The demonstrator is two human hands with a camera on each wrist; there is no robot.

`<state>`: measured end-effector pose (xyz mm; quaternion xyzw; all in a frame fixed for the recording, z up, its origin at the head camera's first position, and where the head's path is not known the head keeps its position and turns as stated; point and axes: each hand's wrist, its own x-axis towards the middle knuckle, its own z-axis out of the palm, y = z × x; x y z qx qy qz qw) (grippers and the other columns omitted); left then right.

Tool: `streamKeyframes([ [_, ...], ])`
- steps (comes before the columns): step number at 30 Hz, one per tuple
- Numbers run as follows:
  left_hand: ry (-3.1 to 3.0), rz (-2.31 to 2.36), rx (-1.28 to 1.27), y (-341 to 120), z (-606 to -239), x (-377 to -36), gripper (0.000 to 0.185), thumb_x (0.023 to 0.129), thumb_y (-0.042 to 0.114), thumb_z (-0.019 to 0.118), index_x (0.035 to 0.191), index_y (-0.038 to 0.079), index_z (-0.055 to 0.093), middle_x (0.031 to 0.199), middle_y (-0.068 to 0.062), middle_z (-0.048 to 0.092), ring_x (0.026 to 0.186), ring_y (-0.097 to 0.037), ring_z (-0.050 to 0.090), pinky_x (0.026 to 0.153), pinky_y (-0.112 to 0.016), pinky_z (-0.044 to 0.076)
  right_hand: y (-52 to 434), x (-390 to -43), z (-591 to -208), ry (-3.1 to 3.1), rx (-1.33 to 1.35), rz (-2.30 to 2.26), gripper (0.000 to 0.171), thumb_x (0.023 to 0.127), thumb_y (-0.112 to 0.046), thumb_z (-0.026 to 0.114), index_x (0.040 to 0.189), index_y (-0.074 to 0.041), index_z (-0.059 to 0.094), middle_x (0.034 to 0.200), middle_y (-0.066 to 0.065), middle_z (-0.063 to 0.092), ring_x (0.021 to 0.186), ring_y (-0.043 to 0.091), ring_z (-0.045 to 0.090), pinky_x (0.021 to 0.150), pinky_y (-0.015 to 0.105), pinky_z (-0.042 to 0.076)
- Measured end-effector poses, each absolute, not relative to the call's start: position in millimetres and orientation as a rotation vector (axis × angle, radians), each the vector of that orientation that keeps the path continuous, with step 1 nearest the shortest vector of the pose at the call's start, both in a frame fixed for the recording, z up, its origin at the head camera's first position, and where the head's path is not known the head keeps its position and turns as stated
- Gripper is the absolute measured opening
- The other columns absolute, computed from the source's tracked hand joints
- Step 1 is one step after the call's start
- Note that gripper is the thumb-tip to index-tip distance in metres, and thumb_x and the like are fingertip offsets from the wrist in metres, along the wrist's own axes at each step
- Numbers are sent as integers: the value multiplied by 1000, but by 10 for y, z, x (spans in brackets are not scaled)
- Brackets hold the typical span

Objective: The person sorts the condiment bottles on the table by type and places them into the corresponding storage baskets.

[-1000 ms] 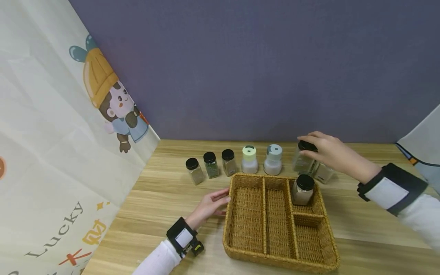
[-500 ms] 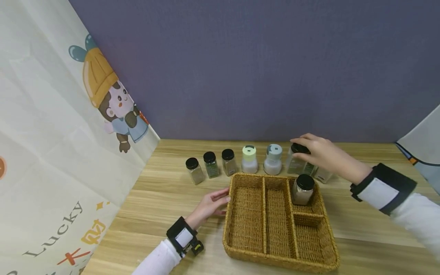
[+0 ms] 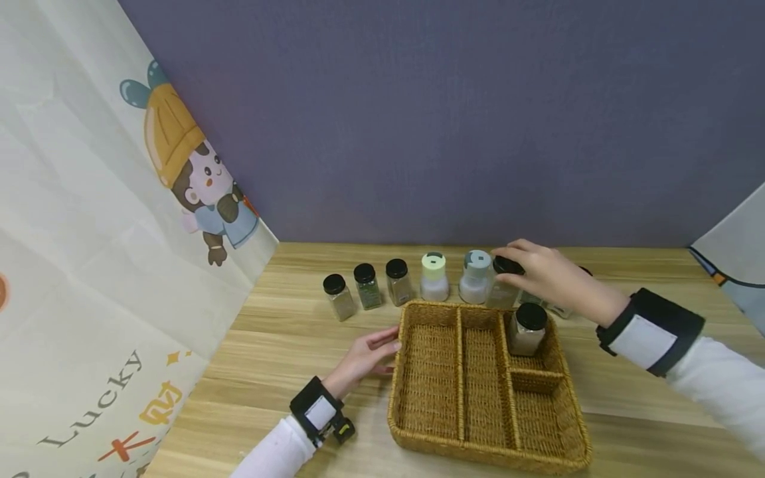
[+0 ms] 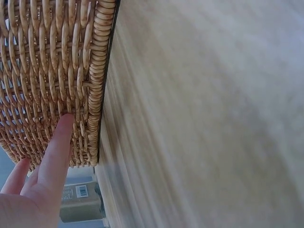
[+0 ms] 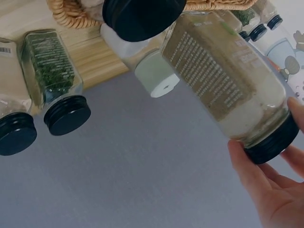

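In the head view my right hand (image 3: pixel 546 271) grips a clear spice jar of brown powder (image 5: pixel 218 71) by its black lid, fingers and thumb around it. That jar is behind the basket, just right of a shaker with a grey-blue cap (image 3: pixel 476 277). My left hand (image 3: pixel 366 358) touches the left wall of the divided wicker basket (image 3: pixel 429 385) with extended fingers; one fingertip rests on the weave in the left wrist view. A black-lidded jar (image 3: pixel 528 330) stands in the basket's back right compartment. Whether the held jar touches the table, I cannot tell.
Left of the shakers stand several black-lidded spice jars (image 3: pixel 367 287) and a yellow-capped shaker (image 3: pixel 433 277). A jar of green herbs (image 5: pixel 50 71) and a pale jar (image 5: pixel 12 80) are partly behind my right hand. A dark panel (image 3: pixel 418 133) rises behind the table.
My right hand has moved left with the spice jar, toward the grey-blue-capped shaker. The left hand and the basket have stayed in place.
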<state>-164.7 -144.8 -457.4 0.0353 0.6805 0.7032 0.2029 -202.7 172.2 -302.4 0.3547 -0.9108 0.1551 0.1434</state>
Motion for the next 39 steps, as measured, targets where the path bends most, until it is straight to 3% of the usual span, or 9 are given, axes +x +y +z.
streamKeyframes([
  [6, 1890, 1960, 98, -1453, -4546, -1637, 57, 82, 19, 61, 131, 1, 38, 133, -21, 38, 105, -34, 53, 77, -42, 51, 1677, -2002, -3058, -2674, 1007, 458, 42, 78, -17, 67, 114, 2, 55, 104, 20, 55, 80, 26, 60, 60, 32, 53],
  [22, 1903, 1952, 105, -1454, -4554, -1639, 57, 83, 19, 61, 132, 1, 37, 133, -22, 37, 104, -34, 54, 77, -42, 51, 1588, -1950, -3136, -2561, 1107, 459, 41, 76, -15, 68, 112, 3, 57, 101, 19, 57, 71, 19, 61, 55, 24, 51],
  [29, 1908, 1949, 119, -1452, -4572, -1644, 57, 83, 19, 60, 132, 0, 37, 133, -23, 37, 106, -35, 52, 78, -42, 51, 1562, -1924, -3165, -2569, 1122, 463, 41, 77, -17, 68, 111, 2, 58, 101, 19, 57, 72, 20, 61, 58, 27, 53],
  [39, 1886, 1969, 183, -1483, -4555, -1646, 61, 80, 26, 64, 130, 3, 40, 132, -21, 40, 102, -29, 56, 77, -41, 51, 1515, -1936, -3262, -2574, 1151, 472, 41, 75, -16, 69, 109, 3, 58, 102, 19, 57, 71, 19, 61, 57, 25, 52],
])
